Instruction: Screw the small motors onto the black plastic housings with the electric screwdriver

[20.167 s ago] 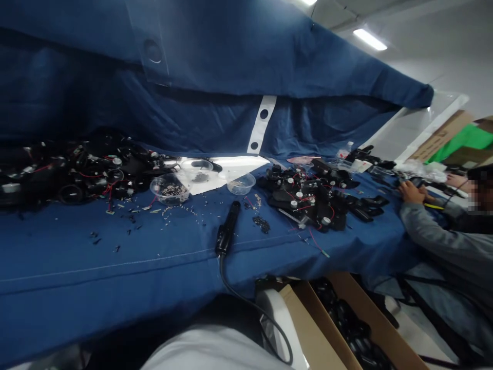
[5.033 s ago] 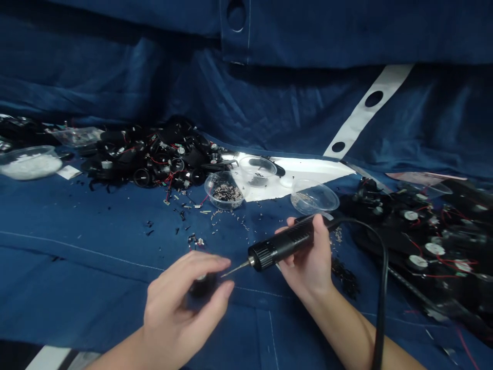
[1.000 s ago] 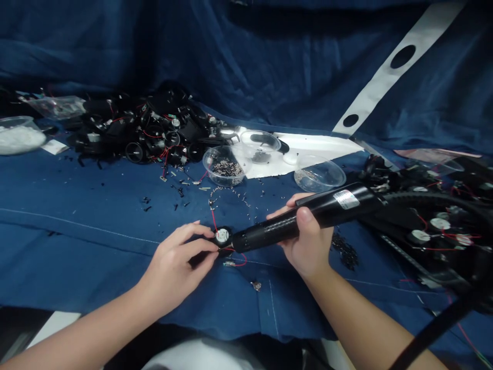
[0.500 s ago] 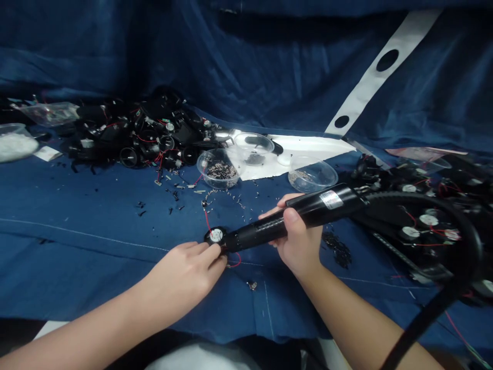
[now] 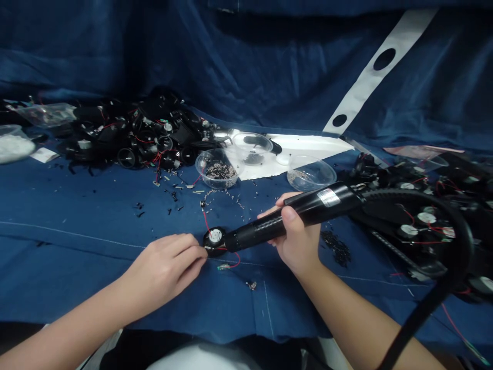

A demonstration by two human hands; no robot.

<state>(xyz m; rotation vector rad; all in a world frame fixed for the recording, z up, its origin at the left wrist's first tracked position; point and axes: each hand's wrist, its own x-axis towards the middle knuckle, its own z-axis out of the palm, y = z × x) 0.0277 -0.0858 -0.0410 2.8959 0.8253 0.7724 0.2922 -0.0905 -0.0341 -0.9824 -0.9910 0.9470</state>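
Observation:
A small round black part (image 5: 214, 239) with a silver centre and red wires lies on the blue cloth (image 5: 77, 216). My left hand (image 5: 165, 262) rests beside it, fingertips pinching its left edge. My right hand (image 5: 296, 239) is wrapped round a black corded electric screwdriver (image 5: 300, 216), whose tip presses on the part from the right. The thick black cable (image 5: 442, 288) loops away to the right.
Clear plastic bowls of screws (image 5: 216, 174), (image 5: 310, 179), (image 5: 252, 148) stand behind the hands. Heaps of black wired parts lie at back left (image 5: 134, 139) and right (image 5: 423, 221). Loose screws (image 5: 335, 246) dot the cloth. A white-filled tub (image 5: 13, 146) sits far left.
My left fingers have slid back slightly to the part's left edge. The screwdriver stays pressed on the part; the view has hardly shifted.

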